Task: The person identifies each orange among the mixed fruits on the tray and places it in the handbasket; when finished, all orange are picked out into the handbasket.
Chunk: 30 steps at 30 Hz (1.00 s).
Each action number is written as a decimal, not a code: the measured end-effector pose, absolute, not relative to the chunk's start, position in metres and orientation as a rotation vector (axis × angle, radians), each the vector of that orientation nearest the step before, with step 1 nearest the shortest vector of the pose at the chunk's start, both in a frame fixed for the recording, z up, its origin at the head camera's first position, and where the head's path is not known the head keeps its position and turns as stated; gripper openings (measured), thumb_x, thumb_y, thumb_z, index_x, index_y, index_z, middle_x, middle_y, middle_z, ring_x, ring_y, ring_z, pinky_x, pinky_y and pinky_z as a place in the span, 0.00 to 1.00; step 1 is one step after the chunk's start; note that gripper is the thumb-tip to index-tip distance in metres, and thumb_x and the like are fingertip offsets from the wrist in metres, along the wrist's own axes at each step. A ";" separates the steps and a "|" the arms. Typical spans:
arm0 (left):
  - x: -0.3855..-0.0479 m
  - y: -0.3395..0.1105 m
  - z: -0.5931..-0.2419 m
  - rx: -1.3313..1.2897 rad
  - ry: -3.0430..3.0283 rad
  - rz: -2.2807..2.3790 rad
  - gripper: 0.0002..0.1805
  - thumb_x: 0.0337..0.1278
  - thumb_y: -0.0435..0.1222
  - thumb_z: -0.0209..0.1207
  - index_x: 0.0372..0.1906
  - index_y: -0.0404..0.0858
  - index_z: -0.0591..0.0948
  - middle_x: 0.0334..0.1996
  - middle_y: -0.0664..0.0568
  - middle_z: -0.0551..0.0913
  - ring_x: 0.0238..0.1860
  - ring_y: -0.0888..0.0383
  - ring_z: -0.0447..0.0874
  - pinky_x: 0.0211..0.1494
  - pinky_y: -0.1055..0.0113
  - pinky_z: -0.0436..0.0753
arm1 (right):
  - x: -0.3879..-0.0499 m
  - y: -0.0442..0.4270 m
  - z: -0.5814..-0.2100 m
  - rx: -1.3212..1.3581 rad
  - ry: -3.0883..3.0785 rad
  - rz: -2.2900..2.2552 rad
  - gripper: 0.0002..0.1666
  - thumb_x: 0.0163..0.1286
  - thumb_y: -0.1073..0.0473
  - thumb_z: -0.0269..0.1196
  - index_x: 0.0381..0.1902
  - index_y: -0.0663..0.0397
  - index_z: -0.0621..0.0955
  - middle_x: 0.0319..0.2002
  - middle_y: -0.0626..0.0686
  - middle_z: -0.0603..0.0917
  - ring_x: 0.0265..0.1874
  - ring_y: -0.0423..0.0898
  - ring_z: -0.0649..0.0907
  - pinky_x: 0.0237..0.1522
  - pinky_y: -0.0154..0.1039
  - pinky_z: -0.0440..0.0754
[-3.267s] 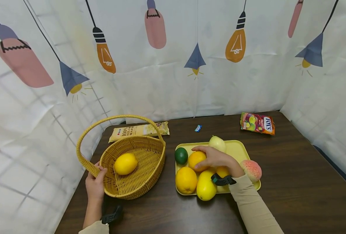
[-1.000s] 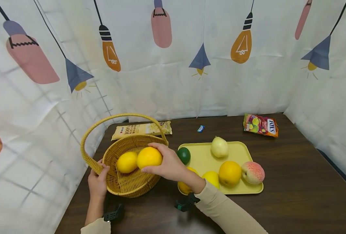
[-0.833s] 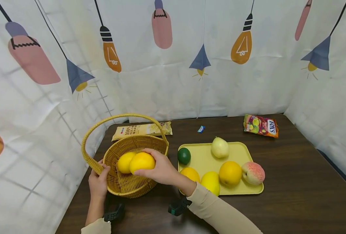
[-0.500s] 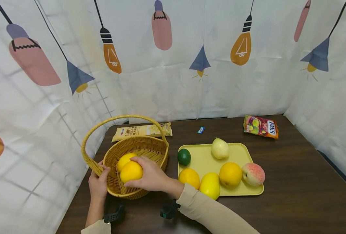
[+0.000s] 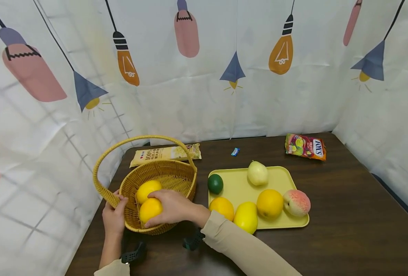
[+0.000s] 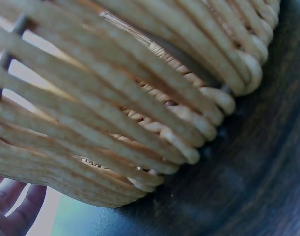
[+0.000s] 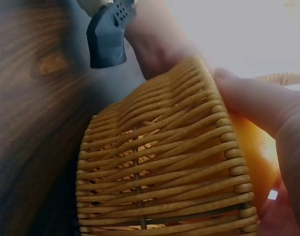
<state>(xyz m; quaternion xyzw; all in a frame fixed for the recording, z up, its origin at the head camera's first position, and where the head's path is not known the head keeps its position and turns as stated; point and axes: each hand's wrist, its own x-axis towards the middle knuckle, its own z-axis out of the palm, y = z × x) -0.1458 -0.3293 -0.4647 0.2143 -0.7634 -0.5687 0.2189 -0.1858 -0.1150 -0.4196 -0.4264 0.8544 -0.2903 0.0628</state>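
In the basket (image 5: 177, 180) the left hand (image 5: 114, 218) holds, the right hand's grip (image 5: 171, 206) encloses an orange (image 5: 150, 211), apparently for placing; release next.

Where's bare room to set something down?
Table right of the peach, in front of the FOX'S bag; also the middle of the tray, between green fruit, pear and oranges. Crowded: the tray's near side, oranges flanking a yellow fruit, and the basket around the right hand.

Basket (image 5: 177, 181) in high head, close wrist views
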 end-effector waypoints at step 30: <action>-0.148 -0.332 -0.465 0.612 -2.097 -1.618 0.16 0.67 0.39 0.56 0.50 0.31 0.73 0.57 0.47 0.74 0.41 0.70 0.74 0.39 0.84 0.73 | -0.177 -0.079 -0.406 -1.434 2.371 -1.110 0.29 0.71 0.45 0.60 0.65 0.51 0.73 0.61 0.45 0.76 0.55 0.38 0.76 0.55 0.27 0.72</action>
